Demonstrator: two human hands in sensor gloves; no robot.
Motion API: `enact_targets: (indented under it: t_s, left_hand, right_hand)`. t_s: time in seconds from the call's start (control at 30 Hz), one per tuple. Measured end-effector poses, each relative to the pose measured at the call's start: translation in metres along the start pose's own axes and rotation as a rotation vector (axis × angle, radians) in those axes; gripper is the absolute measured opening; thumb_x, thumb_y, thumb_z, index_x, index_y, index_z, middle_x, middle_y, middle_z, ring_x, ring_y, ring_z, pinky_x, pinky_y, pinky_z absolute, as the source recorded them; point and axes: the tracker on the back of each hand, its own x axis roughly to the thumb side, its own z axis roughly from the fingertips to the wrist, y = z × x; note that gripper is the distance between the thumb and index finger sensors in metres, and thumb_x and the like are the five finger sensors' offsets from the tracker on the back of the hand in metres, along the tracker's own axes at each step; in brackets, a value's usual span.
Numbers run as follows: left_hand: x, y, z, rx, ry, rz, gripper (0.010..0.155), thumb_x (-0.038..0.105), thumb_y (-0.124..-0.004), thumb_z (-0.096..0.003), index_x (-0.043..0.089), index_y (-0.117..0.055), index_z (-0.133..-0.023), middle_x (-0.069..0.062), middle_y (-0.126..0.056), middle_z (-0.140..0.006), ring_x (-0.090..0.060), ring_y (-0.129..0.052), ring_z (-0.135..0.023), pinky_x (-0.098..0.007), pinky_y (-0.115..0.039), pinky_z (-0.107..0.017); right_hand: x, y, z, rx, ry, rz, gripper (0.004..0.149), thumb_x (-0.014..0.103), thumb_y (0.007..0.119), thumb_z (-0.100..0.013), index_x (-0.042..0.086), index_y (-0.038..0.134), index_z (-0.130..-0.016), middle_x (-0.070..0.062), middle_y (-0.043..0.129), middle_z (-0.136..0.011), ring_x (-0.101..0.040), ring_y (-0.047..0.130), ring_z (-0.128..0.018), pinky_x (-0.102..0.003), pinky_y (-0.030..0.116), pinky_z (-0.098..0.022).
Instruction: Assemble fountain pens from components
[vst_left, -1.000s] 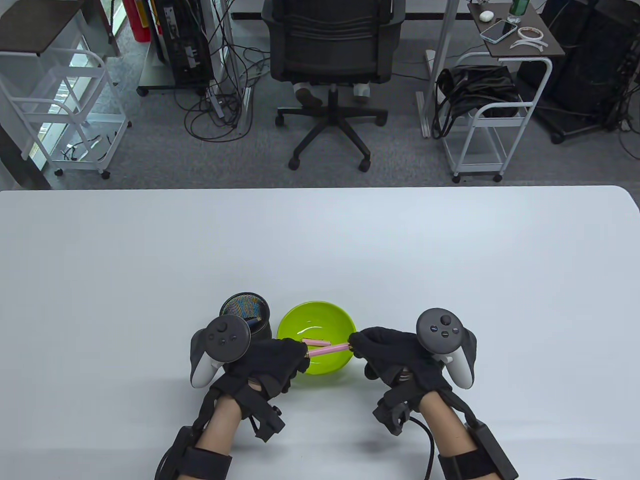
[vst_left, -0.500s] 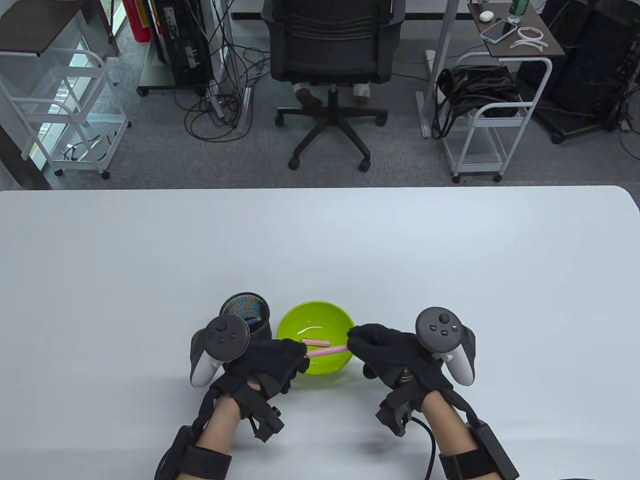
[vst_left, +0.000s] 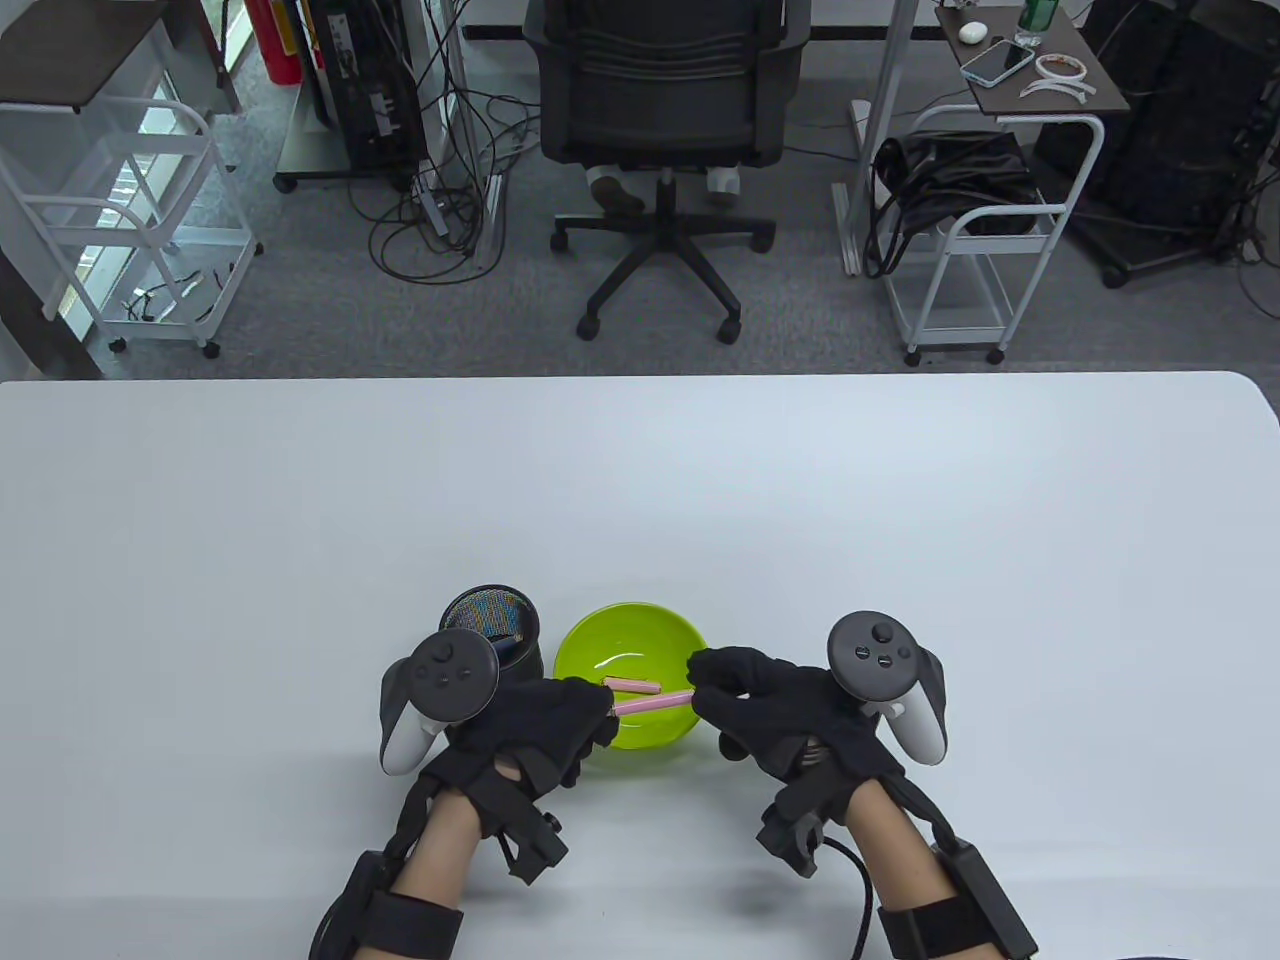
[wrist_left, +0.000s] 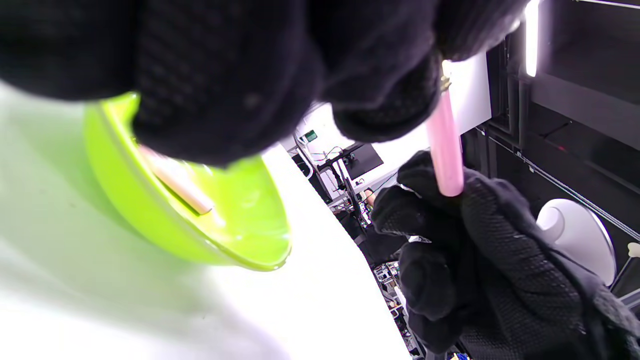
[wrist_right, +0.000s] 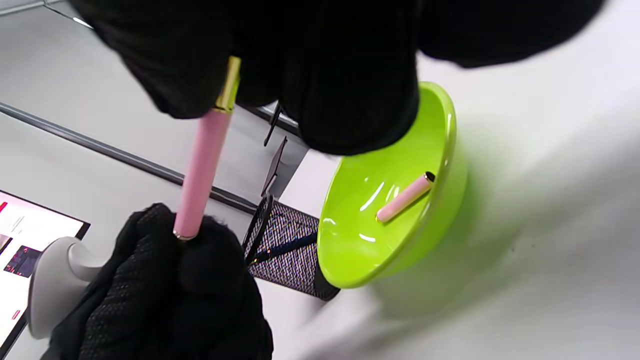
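1. Since a second ago the right hand (vst_left: 775, 710) has crept a little toward the left hand (vst_left: 535, 725), so less of the pink pen barrel (vst_left: 652, 702) shows between them; the bowl, the cup and the left hand have stayed put.
2. The pink pen barrel hangs in the air just above the near side of the green bowl (vst_left: 600, 640), lying roughly level, left to right.
3. The left hand's fingers pinch the barrel's left end; in the left wrist view a small gold tip shows right at the glove (wrist_left: 442, 82).
4. The right hand's fingers are curled round the barrel's right end, where the right wrist view shows a gold band (wrist_right: 228, 85) disappearing into the glove.
5. So both hands are clamped on the same pen, close together but not touching each other.
6. Inside the bowl lies one more short pink pen piece (vst_left: 632, 685), with a dark end visible in the right wrist view.
7. A black mesh pen cup (vst_left: 490, 615) stands just left of the bowl, almost touching it, with something dark blue inside.
8. Bowl and cup sit near the middle of the desk's (vst_left: 900, 500) near edge.
9. Beyond the far edge stands a black office chair (vst_left: 660, 90), with a person's feet behind its base.
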Motion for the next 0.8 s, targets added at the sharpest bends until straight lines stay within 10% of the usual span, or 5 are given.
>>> enact_targets:
  t_s: [0.13, 0.3, 0.47, 0.6, 0.8]
  left_hand:
    - [0.0006, -0.0015, -0.0005, -0.01, -0.001, -0.01, 0.051, 0.049, -0.061, -0.0528, 0.012, -0.093, -0.068, 0.002, -0.095, -0.036, -0.016, -0.099, -0.027, -0.045, -0.086, -0.025]
    - [-0.0007, 0.0001, 0.0, -0.001, 0.002, 0.006, 0.051, 0.049, -0.061, -0.0528, 0.012, -0.093, -0.068, 0.002, -0.095, -0.036, -0.016, -0.099, -0.027, -0.045, -0.086, -0.025]
    - [0.0029, -0.0006, 0.0001, -0.007, -0.015, -0.026, 0.051, 0.049, -0.062, -0.0527, 0.012, -0.093, -0.068, 0.002, -0.096, -0.036, -0.016, -0.099, -0.027, -0.045, -0.086, -0.025]
    - [0.0019, -0.0007, 0.0, -0.006, -0.011, -0.002, 0.051, 0.049, -0.062, -0.0528, 0.012, -0.093, -0.068, 0.002, -0.096, -0.036, -0.017, -0.099, -0.027, -0.045, -0.086, -0.025]
    - [0.0025, 0.0002, 0.0005, 0.002, -0.006, -0.037, 0.05, 0.052, -0.066, -0.0524, 0.013, -0.096, -0.065, 0.002, -0.097, -0.034, -0.017, -0.1, -0.026, -0.045, -0.086, -0.025]
  right_hand:
    - [-0.0011, -0.0001, 0.0019, -0.053, 0.051, 0.077, 0.048, 0.052, 0.075, -0.044, 0.017, 0.096, -0.07, -0.014, 0.098, -0.064, -0.026, 0.101, -0.03, -0.041, 0.086, -0.012]
    - [-0.0024, 0.001, -0.0009, 0.039, 0.007, -0.007, 0.051, 0.045, 0.084, -0.043, 0.022, 0.082, -0.089, -0.013, 0.087, -0.082, -0.024, 0.099, -0.037, -0.04, 0.086, -0.015]
    - [-0.003, 0.0018, 0.0006, -0.022, 0.042, 0.045, 0.048, 0.052, 0.076, -0.044, 0.018, 0.097, -0.07, -0.014, 0.098, -0.064, -0.025, 0.102, -0.03, -0.041, 0.086, -0.012]
    - [-0.0023, 0.0036, -0.0017, 0.074, -0.02, -0.035, 0.058, 0.049, 0.083, -0.042, 0.02, 0.077, -0.092, -0.013, 0.086, -0.083, -0.024, 0.099, -0.037, -0.04, 0.086, -0.015]
    - [0.0014, 0.0064, 0.0006, -0.001, 0.016, 0.065, 0.049, 0.052, 0.074, -0.044, 0.017, 0.096, -0.071, -0.013, 0.099, -0.062, -0.024, 0.102, -0.029, -0.041, 0.087, -0.012]
